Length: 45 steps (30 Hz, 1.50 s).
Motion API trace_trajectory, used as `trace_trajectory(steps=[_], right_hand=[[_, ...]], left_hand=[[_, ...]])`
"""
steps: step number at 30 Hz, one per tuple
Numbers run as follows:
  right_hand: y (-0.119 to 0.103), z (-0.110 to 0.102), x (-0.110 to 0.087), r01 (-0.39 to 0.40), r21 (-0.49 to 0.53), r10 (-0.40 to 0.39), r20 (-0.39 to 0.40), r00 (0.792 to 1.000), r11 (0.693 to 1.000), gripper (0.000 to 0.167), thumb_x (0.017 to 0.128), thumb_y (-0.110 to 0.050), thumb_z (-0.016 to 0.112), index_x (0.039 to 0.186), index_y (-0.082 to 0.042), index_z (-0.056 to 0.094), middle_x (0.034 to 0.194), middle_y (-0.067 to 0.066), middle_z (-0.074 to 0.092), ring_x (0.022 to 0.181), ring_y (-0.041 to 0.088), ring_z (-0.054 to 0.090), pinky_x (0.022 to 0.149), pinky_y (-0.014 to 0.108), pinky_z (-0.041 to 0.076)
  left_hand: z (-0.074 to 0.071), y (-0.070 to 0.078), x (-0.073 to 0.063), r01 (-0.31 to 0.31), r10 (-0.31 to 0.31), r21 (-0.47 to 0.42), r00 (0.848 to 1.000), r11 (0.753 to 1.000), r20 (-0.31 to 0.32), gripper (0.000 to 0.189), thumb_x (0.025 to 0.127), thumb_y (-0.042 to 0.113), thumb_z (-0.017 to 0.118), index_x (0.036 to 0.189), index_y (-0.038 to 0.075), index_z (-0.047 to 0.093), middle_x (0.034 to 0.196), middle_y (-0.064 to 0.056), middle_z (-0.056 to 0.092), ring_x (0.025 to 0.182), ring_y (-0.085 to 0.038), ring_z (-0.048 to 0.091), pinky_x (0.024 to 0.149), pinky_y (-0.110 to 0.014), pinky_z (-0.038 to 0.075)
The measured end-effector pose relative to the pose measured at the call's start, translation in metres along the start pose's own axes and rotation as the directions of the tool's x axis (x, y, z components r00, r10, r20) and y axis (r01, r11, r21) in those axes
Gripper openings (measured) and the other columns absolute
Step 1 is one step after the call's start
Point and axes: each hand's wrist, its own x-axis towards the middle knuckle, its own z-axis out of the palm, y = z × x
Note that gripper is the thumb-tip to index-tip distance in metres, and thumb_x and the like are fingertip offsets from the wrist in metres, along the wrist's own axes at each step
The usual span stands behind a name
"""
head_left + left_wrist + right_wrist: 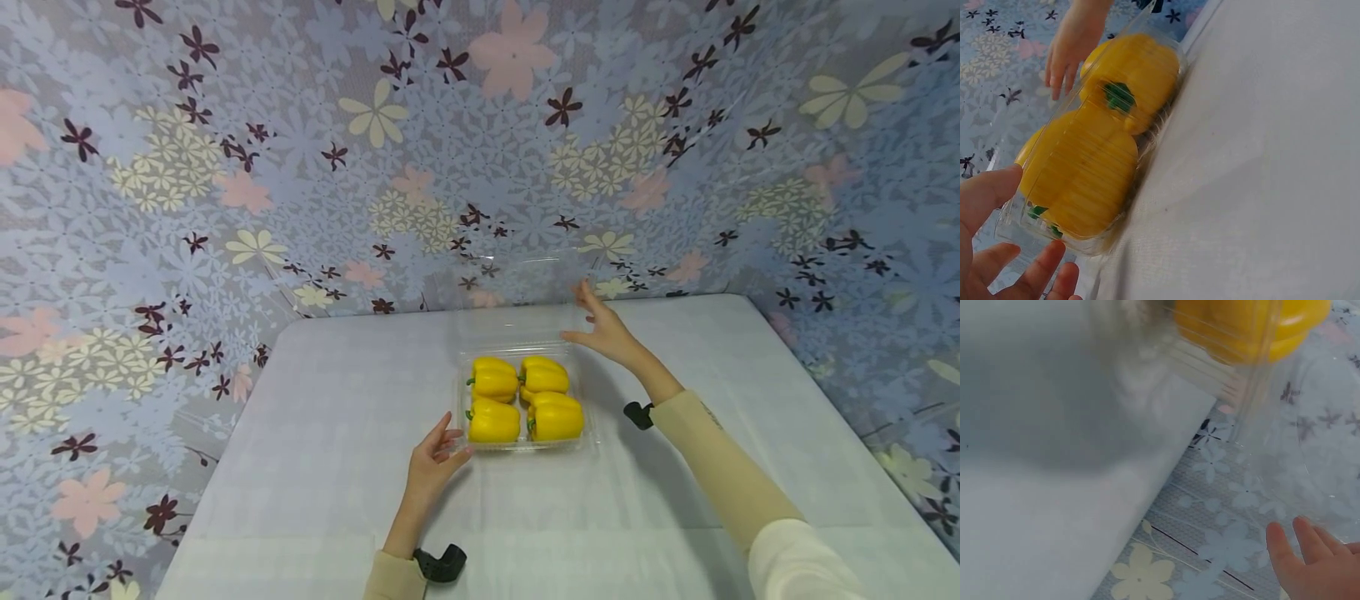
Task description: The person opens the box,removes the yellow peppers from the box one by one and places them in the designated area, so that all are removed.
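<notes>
A clear plastic clamshell box (527, 447) holds several yellow bell peppers (556, 417), which lie on their sides with green stems. Its transparent lid (517, 321) stands raised at the back. My left hand (431, 467) is at the box's near left corner, fingers spread and loosely bent. In the left wrist view, the thumb (991, 187) lies close to the rim; whether it touches cannot be told. Beside the lid's right edge is my right hand (611, 333), its fingers extended. The right wrist view shows those fingertips (1277, 536) at the lid's clear edge, contact unclear.
A white cloth covers the table (337, 400). Behind it rises a flower-patterned backdrop (420, 167), close to the raised lid. Each wrist bears a black strapped device (441, 564).
</notes>
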Motion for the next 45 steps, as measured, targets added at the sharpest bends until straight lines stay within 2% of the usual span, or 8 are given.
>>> trace_trajectory(steps=[4,8,12,19,26,30,37,45], right_hand=[[0.005,0.002,0.003,-0.038,0.019,0.038,0.032,0.999,0.999,0.105,0.087,-0.018,0.07,0.152,-0.013,-0.013,0.161,0.017,0.005,0.145,0.041,0.019,0.113,0.062,0.026],[0.013,0.005,0.007,-0.069,0.027,0.068,0.062,0.996,0.997,0.108,0.086,-0.021,0.071,0.151,-0.01,-0.014,0.16,0.021,0.003,0.144,0.042,0.018,0.114,0.06,0.027],[0.021,0.008,0.008,-0.107,0.041,0.103,0.083,0.991,0.993,0.108,0.086,-0.02,0.072,0.151,-0.01,-0.014,0.16,0.02,0.0,0.145,0.042,0.017,0.114,0.059,0.026],[0.031,0.011,0.011,-0.158,0.045,0.151,0.119,0.981,0.986,0.108,0.087,-0.019,0.07,0.15,-0.016,-0.018,0.161,0.017,-0.005,0.145,0.041,0.019,0.114,0.061,0.025],[0.034,0.014,0.013,-0.206,0.098,0.189,0.158,0.969,0.974,0.107,0.088,-0.017,0.068,0.15,-0.012,-0.018,0.16,0.018,-0.008,0.144,0.043,0.018,0.114,0.061,0.024],[0.021,0.013,0.007,-0.227,0.107,0.207,0.172,0.963,0.968,0.103,0.088,-0.013,0.067,0.15,-0.004,-0.014,0.159,0.022,-0.008,0.142,0.047,0.017,0.113,0.062,0.024],[0.004,0.011,0.001,-0.272,0.088,0.251,0.195,0.948,0.958,0.097,0.091,-0.017,0.065,0.151,-0.001,-0.01,0.159,0.023,-0.004,0.143,0.046,0.017,0.114,0.06,0.026],[0.04,0.022,0.012,-0.282,0.069,0.264,0.197,0.944,0.957,0.096,0.092,-0.023,0.062,0.151,-0.003,-0.01,0.16,0.021,-0.002,0.143,0.045,0.019,0.114,0.062,0.023]], left_hand=[[-0.002,0.018,-0.007,-0.003,0.003,0.0,1.0,1.0,0.009,0.063,0.085,0.003,0.068,0.141,-0.005,0.04,0.121,-0.029,0.061,0.112,-0.043,0.055,0.098,-0.055,0.046],[-0.003,0.022,-0.008,0.001,-0.001,0.002,1.0,1.0,0.013,0.062,0.085,0.004,0.067,0.141,-0.005,0.04,0.121,-0.029,0.06,0.113,-0.043,0.054,0.098,-0.054,0.046],[-0.003,0.017,-0.006,-0.007,0.007,-0.012,1.0,1.0,0.024,0.063,0.085,0.003,0.067,0.141,-0.005,0.04,0.121,-0.029,0.06,0.112,-0.043,0.055,0.098,-0.054,0.046],[0.001,-0.015,0.008,0.006,-0.007,0.026,1.0,1.0,0.024,0.067,0.085,0.009,0.07,0.144,0.001,0.038,0.123,-0.023,0.062,0.11,-0.035,0.058,0.097,-0.05,0.047],[0.0,-0.02,0.012,0.022,-0.023,0.027,0.999,0.999,0.039,0.071,0.085,0.015,0.071,0.146,0.006,0.037,0.126,-0.019,0.062,0.112,-0.032,0.057,0.1,-0.051,0.046],[-0.002,-0.019,0.013,0.017,-0.02,0.047,0.997,0.999,0.07,0.074,0.085,0.021,0.072,0.147,0.008,0.035,0.129,-0.018,0.06,0.117,-0.034,0.054,0.103,-0.054,0.043],[-0.009,-0.018,0.015,-0.152,0.135,0.132,0.983,0.98,0.126,0.083,0.082,0.041,0.072,0.148,0.008,0.034,0.129,-0.017,0.059,0.115,-0.032,0.056,0.095,-0.048,0.05],[-0.01,-0.02,0.028,-0.036,0.006,0.156,0.982,0.987,0.189,0.093,0.08,0.023,0.077,0.153,0.01,0.02,0.143,-0.017,0.048,0.127,-0.036,0.048,0.105,-0.052,0.042]])
